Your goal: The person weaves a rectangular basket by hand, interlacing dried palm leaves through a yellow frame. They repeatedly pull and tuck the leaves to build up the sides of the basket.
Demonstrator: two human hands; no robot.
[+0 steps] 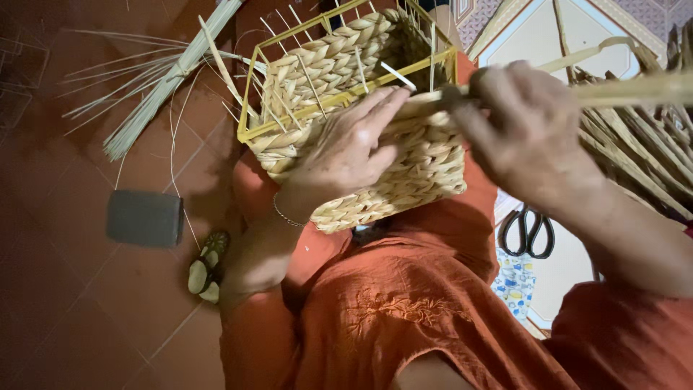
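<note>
A half-woven basket [404,166] of pale braided fibre on a yellow wire frame [249,108] rests on my knee, tilted on its side. My left hand [346,148] lies flat against the basket's woven wall near the rim, fingers spread and pressing. My right hand [523,130] is closed around a flat pale fibre strand [635,90] that runs from the basket rim out to the right, pulled taut. Thin white stakes stick up from the frame's open side.
A bundle of thin pale reeds [155,90] lies on the red tiled floor at upper left. A dark grey block [144,217] sits on the floor at left, a sandal [208,267] beside it. Black scissors [528,232] lie at right, near a heap of dried fibre strands [642,152].
</note>
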